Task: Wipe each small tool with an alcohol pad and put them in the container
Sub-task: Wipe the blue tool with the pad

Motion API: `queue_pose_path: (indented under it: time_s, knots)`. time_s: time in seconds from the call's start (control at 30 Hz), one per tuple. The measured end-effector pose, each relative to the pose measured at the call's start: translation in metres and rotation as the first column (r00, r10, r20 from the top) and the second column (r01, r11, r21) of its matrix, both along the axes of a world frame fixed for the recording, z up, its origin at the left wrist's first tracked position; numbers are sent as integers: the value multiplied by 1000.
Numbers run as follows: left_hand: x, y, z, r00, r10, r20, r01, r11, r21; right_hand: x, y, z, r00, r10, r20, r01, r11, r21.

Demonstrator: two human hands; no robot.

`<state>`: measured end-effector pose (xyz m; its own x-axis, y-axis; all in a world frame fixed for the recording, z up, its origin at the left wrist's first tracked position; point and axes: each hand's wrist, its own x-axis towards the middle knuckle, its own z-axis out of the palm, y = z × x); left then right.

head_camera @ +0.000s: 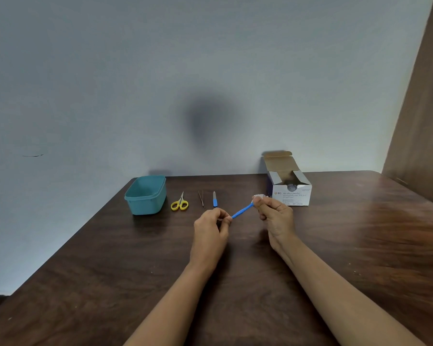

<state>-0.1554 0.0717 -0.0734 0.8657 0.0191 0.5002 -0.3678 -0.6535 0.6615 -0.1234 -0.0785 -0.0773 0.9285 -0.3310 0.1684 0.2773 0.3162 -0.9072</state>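
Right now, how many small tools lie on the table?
3: scissors beside the container, tweezers next, blue-handled file rightmost. The left hand and right hand hold a fourth tool.

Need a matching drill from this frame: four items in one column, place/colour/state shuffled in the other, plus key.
Things:
1. scissors
2. container
3. alcohol swabs box
4. blue tool

States:
A. teal, left end of the row
B. flap open, right end of the row
C. left hand pinches one end, right hand holds an alcohol pad on the other
D. yellow handles, lying on the table

Pairs: 1-D, 2-A, 3-B, 4-C
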Motion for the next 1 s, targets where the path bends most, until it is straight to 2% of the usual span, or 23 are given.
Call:
queue_pose_path:
  time_s: [0.13, 0.4, 0.53, 0.6, 0.87, 1.0]
  knots:
    - [-1, -4, -1, 997, -63, -40, 64, 997, 31, 1, 0, -1, 999, -41, -27, 43, 996, 76]
    - [-2, -4, -1, 998, -64, 1, 64, 998, 10, -6, -1, 6, 991, 97, -88, -83, 986, 142]
    - [-3, -5, 0, 996, -85, 17, 85, 996, 6, -10, 2, 9, 983, 99, -154, -66, 976, 206]
    - [-4, -5, 1, 995, -94, 18, 94, 996, 6, -12, 5, 8, 983, 105, -152, -79, 983, 167]
    - [-3, -3, 1, 992, -130, -8, 130, 991, -25, -20, 10, 7, 982, 141, -128, -161, 973, -164]
    - [-4, -4, 1, 984, -176, -27, 173, 981, -89, -19, 9, 7, 982, 148, -113, -151, 988, -18]
